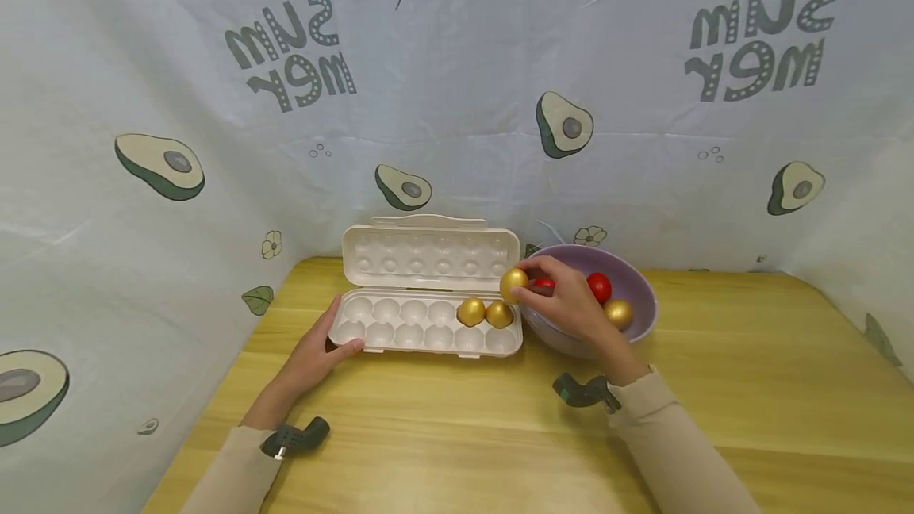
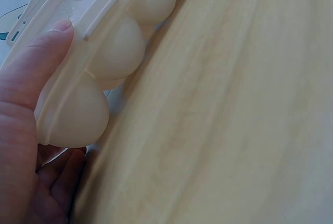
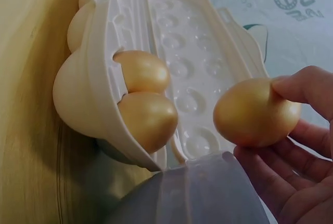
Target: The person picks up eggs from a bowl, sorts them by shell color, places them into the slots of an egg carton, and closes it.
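A cream plastic egg carton (image 1: 421,338) lies on the table with its lid (image 1: 432,255) raised at the back. My left hand (image 1: 312,357) grips the carton's left end, thumb (image 2: 49,52) on the rim and other fingers partly hidden below. Two gold eggs (image 1: 471,312) (image 3: 148,120) sit side by side at the right end of its back row. Above that right end, my right hand (image 1: 567,300) pinches another gold egg (image 3: 255,112) between thumb and fingers, clear of the carton. This hand hangs over the near left rim of a purple bowl (image 1: 639,284).
Inside the bowl are red eggs (image 1: 599,287) and a gold egg (image 1: 618,313); the right hand hides part of its contents. The bowl stands against the carton's right side. Behind the wooden table (image 1: 443,435) hangs a printed cloth (image 1: 457,101).
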Available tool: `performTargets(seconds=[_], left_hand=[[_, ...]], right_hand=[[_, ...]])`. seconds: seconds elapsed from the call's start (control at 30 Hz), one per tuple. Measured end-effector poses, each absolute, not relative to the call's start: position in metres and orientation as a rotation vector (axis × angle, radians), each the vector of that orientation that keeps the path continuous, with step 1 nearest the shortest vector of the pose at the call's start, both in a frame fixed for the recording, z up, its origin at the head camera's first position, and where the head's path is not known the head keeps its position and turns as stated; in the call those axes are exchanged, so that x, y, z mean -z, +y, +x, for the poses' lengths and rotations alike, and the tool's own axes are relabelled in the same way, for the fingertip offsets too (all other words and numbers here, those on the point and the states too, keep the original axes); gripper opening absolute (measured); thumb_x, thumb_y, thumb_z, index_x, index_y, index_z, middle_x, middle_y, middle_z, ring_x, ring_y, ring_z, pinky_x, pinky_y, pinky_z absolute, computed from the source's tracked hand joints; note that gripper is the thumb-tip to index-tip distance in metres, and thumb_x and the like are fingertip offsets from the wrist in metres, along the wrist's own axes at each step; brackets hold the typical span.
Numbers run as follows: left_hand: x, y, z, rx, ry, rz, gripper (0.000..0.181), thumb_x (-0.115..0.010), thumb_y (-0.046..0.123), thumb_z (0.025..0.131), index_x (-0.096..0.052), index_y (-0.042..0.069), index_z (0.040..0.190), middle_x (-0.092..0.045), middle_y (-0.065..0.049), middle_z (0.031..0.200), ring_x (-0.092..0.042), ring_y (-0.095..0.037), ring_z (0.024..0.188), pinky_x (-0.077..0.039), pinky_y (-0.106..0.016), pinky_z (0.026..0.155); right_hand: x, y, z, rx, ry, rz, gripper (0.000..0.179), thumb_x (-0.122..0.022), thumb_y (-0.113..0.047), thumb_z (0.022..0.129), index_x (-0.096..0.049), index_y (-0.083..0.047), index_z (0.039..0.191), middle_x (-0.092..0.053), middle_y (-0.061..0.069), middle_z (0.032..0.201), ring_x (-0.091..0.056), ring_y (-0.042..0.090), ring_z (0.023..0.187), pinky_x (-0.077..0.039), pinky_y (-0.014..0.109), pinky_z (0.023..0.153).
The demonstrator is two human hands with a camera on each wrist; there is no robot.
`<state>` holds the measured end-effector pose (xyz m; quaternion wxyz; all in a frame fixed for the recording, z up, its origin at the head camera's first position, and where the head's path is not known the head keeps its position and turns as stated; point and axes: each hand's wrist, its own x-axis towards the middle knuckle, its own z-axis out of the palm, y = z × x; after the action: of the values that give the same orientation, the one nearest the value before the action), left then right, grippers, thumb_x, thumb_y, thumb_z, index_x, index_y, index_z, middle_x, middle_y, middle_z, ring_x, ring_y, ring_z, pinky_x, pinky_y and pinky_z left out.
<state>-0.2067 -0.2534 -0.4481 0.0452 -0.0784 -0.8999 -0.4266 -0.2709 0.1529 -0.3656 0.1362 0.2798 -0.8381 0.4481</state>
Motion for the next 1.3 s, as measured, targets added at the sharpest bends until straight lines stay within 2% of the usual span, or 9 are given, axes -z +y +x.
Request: performTargets(seconds=[0.27,0.5,0.7,0.87,1.07,1.3], left_hand=[[0.447,-0.252,-0.205,1.32,-2.74,-0.223,0.097,-0.068,0.043,0.088,-0.008,0.009,0.156,-0.015,-0.017,0.159,-0.017,-0.039,0.144,-0.017,-0.056,0.114],[0.447,-0.252,-0.206,1.316,-2.756,-0.214,0.096,-0.068,0.043,0.088,-0.008,0.009,0.156,-0.014,-0.017,0.159,-0.017,-0.038,0.144,-0.016,-0.056,0.115],[0.448,-0.253,-0.207,1.307,-2.759,-0.223,0.096,-0.067,0.043,0.089,-0.008,0.011,0.156,-0.014,-0.018,0.159,-0.017,-0.039,0.144,-0.017,-0.057,0.114],[0.447,-0.254,-0.206,1.31,-2.746,-0.218,0.095,-0.068,0.041,0.089,-0.009,0.009,0.156,-0.016,-0.02,0.158,-0.018,-0.04,0.143,-0.018,-0.058,0.113],[0.447,-0.254,-0.206,1.306,-2.755,-0.22,0.095,-0.067,0.042,0.089,-0.008,0.009,0.156,-0.015,-0.019,0.159,-0.018,-0.04,0.143,-0.018,-0.057,0.114],[0.448,-0.253,-0.206,1.312,-2.732,-0.238,0.094,-0.068,0.04,0.089,-0.009,0.007,0.156,-0.016,-0.019,0.158,-0.018,-0.04,0.143,-0.017,-0.057,0.114]], right_hand=[[0.363,0.142,-0.274,-1.426,-2.413,0.843,0.036,-0.076,-0.006,0.082,-0.062,0.002,0.115,-0.065,0.016,0.111,-0.066,0.028,0.096,-0.055,0.034,0.082],[0.342,0.123,-0.258,-1.531,-2.392,0.868,0.032,-0.072,0.002,0.083,-0.058,0.011,0.111,-0.063,0.024,0.108,-0.064,0.038,0.099,-0.055,0.036,0.083],[0.359,0.115,-0.273,-1.625,-2.4,0.824,0.033,-0.075,-0.011,0.084,-0.06,0.0,0.111,-0.064,0.014,0.106,-0.063,0.025,0.1,-0.054,0.026,0.084],[0.369,0.109,-0.283,-1.689,-2.393,0.829,0.035,-0.077,-0.022,0.084,-0.061,-0.008,0.112,-0.064,0.008,0.108,-0.062,0.021,0.103,-0.054,0.027,0.086],[0.371,0.102,-0.288,-1.697,-2.394,0.82,0.035,-0.077,-0.011,0.083,-0.061,-0.003,0.113,-0.065,0.011,0.11,-0.063,0.025,0.102,-0.054,0.03,0.085],[0.353,0.094,-0.276,-1.652,-2.4,0.861,0.035,-0.071,0.0,0.084,-0.06,0.011,0.115,-0.063,0.025,0.112,-0.062,0.038,0.101,-0.053,0.042,0.086]])
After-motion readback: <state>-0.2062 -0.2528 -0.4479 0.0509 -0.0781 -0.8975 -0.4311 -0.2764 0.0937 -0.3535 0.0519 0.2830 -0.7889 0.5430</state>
